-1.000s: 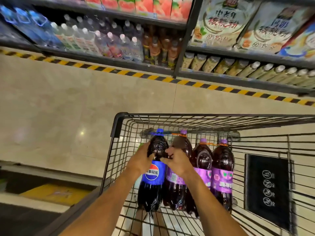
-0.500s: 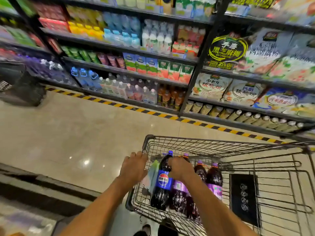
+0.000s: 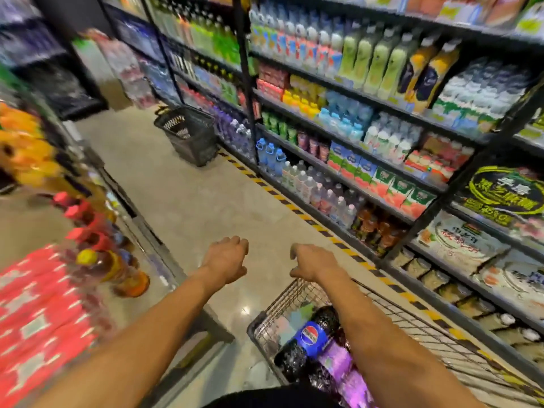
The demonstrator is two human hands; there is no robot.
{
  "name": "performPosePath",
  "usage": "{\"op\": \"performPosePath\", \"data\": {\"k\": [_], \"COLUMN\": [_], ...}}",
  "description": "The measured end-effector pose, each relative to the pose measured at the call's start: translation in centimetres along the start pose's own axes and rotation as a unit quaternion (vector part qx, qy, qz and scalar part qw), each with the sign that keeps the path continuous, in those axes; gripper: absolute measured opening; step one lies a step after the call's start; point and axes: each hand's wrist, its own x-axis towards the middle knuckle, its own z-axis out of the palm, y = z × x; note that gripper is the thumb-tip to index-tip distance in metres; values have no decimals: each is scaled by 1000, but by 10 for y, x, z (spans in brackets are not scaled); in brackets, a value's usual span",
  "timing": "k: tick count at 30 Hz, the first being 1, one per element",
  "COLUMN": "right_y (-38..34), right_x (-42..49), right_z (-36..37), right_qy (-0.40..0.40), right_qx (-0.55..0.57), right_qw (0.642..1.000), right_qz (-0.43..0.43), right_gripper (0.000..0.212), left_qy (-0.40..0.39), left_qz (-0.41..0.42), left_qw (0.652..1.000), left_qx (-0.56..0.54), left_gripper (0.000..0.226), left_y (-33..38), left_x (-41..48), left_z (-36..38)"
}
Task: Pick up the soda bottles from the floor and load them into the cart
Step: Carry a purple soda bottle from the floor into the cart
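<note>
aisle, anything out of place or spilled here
A black basket stands alone on the floor, close to the shelves and partly in the walkway. No spill shows. The left side is too blurred to judge.

I see glossy beige floor [image 3: 191, 201] between dark drink shelves [image 3: 353, 142] (the left side is blurred), yellow-black tape [image 3: 276, 196] along the right, a black basket [image 3: 188, 134] beyond.

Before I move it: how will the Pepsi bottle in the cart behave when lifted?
The Pepsi bottle looks large and full of dark liquid, so probably heavy. Its smooth round body may slip, and would likely roll if laid flat.
</note>
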Motion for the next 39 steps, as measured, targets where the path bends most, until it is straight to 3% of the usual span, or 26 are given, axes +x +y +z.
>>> {"op": "performPosePath", "data": {"k": [8, 13, 22, 28, 39], "right_y": [-138, -263, -456, -521, -643], "right_x": [6, -26, -163, -258, -393], "right_z": [-13, -7, 89, 164, 283], "right_qy": [-29, -28, -58, -69, -112], "right_qx": [-92, -169, -278, -334, -387], "right_qw": [976, 933, 811, 737, 581], "right_qz": [-194, -316, -512, -584, -707], "right_gripper": [49, 45, 40, 40, 43], "left_qy": [21, 72, 101, 77, 103], "left_qz": [-177, -344, -534, -613, -753], "left_qw": [980, 922, 808, 726, 587], "left_qx": [-92, -163, -229, -302, -277], "left_gripper": [52, 43, 58, 45, 74], "left_y": [-71, -136, -187, -178, -151], "left_x": [-135, -254, -497, -639, -807], "left_z": [10, 12, 90, 164, 246]}}
